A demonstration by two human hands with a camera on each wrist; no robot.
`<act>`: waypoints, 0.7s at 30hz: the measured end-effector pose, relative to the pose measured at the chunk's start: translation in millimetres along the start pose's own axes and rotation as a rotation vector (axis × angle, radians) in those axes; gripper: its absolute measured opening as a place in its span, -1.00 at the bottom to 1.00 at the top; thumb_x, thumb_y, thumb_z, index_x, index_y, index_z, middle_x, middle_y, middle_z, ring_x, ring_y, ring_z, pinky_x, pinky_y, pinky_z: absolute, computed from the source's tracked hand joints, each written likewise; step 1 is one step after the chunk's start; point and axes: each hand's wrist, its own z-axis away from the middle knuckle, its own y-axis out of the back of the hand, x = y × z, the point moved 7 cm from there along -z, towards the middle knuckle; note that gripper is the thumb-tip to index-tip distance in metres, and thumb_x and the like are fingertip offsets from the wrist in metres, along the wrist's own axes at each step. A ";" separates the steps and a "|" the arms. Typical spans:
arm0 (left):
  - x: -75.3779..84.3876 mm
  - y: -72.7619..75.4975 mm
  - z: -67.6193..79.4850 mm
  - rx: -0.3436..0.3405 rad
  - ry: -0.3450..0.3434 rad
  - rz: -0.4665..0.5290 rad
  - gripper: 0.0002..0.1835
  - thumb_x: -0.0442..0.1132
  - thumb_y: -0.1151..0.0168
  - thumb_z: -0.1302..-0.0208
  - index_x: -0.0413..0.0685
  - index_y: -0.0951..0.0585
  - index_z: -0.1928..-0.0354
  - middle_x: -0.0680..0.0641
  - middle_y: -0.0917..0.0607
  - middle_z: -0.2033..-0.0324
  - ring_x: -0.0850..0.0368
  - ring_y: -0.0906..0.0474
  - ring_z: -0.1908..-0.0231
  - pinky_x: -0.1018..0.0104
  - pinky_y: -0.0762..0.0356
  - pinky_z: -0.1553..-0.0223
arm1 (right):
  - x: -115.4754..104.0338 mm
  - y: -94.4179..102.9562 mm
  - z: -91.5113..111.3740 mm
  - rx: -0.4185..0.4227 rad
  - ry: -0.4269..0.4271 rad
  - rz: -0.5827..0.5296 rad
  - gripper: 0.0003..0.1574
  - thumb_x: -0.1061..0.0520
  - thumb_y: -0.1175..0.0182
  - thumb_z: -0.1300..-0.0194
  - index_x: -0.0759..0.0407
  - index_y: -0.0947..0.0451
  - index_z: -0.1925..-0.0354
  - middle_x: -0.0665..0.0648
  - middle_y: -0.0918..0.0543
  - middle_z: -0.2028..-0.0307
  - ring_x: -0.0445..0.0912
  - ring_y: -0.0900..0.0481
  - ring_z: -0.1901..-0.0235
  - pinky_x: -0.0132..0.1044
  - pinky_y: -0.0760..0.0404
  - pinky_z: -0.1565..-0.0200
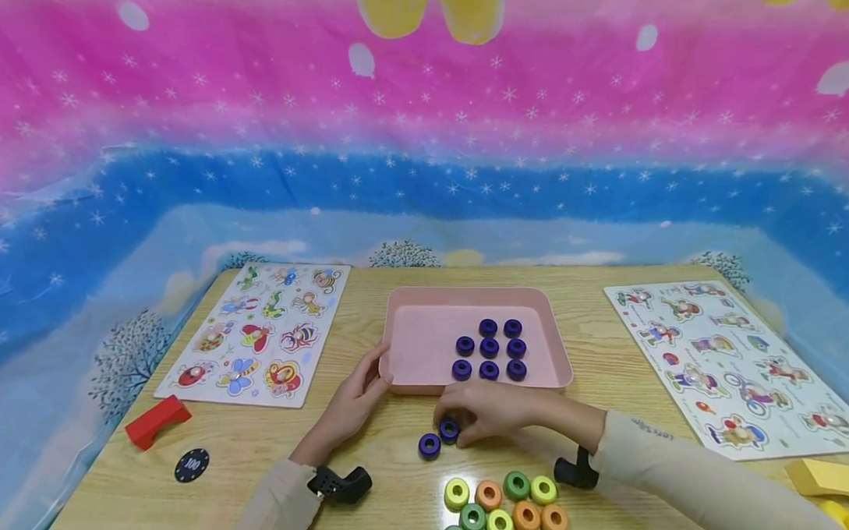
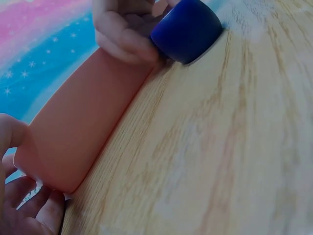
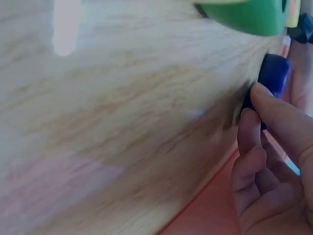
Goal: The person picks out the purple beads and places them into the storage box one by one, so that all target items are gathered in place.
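Note:
My left hand [image 1: 355,396] grips the near left corner of a shallow pink tray [image 1: 422,389], its fingers [image 2: 46,208] around the corner in the left wrist view. Several dark purple rings [image 1: 489,347] lie inside the tray, toward its right side. Just in front of the tray, my right hand [image 1: 493,409] pinches another purple ring [image 1: 449,441] between thumb and fingers, low over the table. Right beside that one, a second loose purple ring [image 1: 430,456] lies on the wood. In the right wrist view the fingertips partly cover the pinched ring [image 3: 248,100].
Green, yellow and orange rings [image 1: 489,496] cluster at the front edge. Picture puzzle boards stand left [image 1: 213,366] and right [image 1: 687,342]. A red block [image 1: 156,421] and a black chip [image 1: 191,465] lie at left, a yellow block [image 1: 832,478] at front right. A printed cloth hangs behind.

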 end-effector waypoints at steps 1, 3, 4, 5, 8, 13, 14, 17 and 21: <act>0.1 -0.2 0.0 -0.001 0.000 0.000 -0.50 -0.31 0.11 -0.24 -0.18 -0.10 -0.22 -0.13 -0.02 -0.23 0.13 0.02 -0.18 0.39 -0.03 -0.12 | 0.0 0.8 1.2 -0.001 -0.002 0.000 -0.63 0.11 -0.25 0.06 0.03 -0.45 0.20 -0.16 -0.41 0.38 -0.32 -0.35 0.48 -0.59 -0.38 0.47; 0.1 -0.5 -0.1 -0.002 0.000 0.000 -0.50 -0.31 0.11 -0.24 -0.18 -0.10 -0.22 -0.13 -0.02 -0.23 0.13 0.02 -0.18 0.39 -0.03 -0.12 | -0.8 4.0 4.2 -0.004 -0.012 -0.020 -0.65 0.11 -0.26 0.08 0.04 -0.46 0.22 -0.16 -0.42 0.41 -0.32 -0.35 0.51 -0.58 -0.39 0.49; 0.0 -0.6 -0.2 -0.002 0.001 0.000 -0.51 -0.31 0.11 -0.24 -0.18 -0.10 -0.22 -0.13 -0.01 -0.23 0.12 0.02 -0.18 0.39 -0.03 -0.12 | -1.3 6.8 6.1 -0.002 -0.020 -0.035 -0.64 0.11 -0.27 0.08 0.04 -0.46 0.22 -0.15 -0.42 0.42 -0.32 -0.36 0.52 -0.57 -0.40 0.51; -0.1 -0.7 -0.3 -0.002 0.002 0.004 -0.51 -0.31 0.11 -0.24 -0.18 -0.10 -0.22 -0.13 -0.01 -0.23 0.13 0.02 -0.18 0.39 -0.03 -0.12 | -2.0 10.7 7.7 0.004 -0.024 -0.043 -0.64 0.11 -0.27 0.08 0.05 -0.46 0.22 -0.15 -0.42 0.42 -0.31 -0.36 0.53 -0.56 -0.41 0.51; 0.0 -0.5 -0.5 0.000 0.000 0.011 -0.50 -0.32 0.11 -0.24 -0.18 -0.10 -0.21 -0.14 -0.01 -0.23 0.12 0.02 -0.17 0.38 -0.04 -0.11 | -3.1 29.0 12.6 0.059 -0.040 -0.058 -0.61 0.10 -0.25 0.05 0.04 -0.46 0.17 -0.15 -0.43 0.41 -0.30 -0.37 0.53 -0.51 -0.43 0.51; 0.0 0.0 -1.2 0.004 -0.005 0.010 -0.51 -0.32 0.11 -0.24 -0.19 -0.10 -0.21 -0.14 -0.02 -0.22 0.12 0.01 -0.17 0.37 -0.05 -0.11 | 11.2 70.3 18.6 0.268 -0.099 -0.004 -0.60 0.07 -0.21 0.00 -0.01 -0.45 0.11 -0.15 -0.45 0.32 -0.30 -0.38 0.53 -0.45 -0.44 0.52; 0.0 0.0 -1.2 0.004 -0.005 0.008 -0.51 -0.32 0.11 -0.24 -0.19 -0.10 -0.21 -0.14 -0.03 -0.22 0.12 0.01 -0.17 0.37 -0.05 -0.11 | 17.8 77.1 19.1 0.312 -0.125 0.006 -0.60 0.07 -0.21 -0.01 0.01 -0.45 0.11 -0.14 -0.46 0.31 -0.29 -0.39 0.54 -0.44 -0.44 0.53; -0.2 -0.2 -1.2 0.004 -0.007 0.005 -0.51 -0.33 0.11 -0.24 -0.20 -0.11 -0.21 -0.14 -0.03 -0.22 0.12 0.01 -0.17 0.37 -0.04 -0.11 | 41.1 90.8 17.9 0.415 -0.220 0.050 -0.59 0.11 -0.20 -0.01 0.10 -0.45 0.10 -0.06 -0.49 0.27 -0.27 -0.39 0.54 -0.42 -0.44 0.54; -0.2 -0.7 -0.8 0.003 -0.010 0.011 -0.51 -0.34 0.11 -0.24 -0.20 -0.11 -0.21 -0.15 -0.03 -0.22 0.10 0.01 -0.17 0.34 -0.04 -0.12 | 71.6 96.2 14.1 0.481 -0.371 0.054 -0.55 0.13 -0.21 0.00 0.17 -0.44 0.07 0.03 -0.51 0.20 -0.21 -0.43 0.46 -0.38 -0.46 0.47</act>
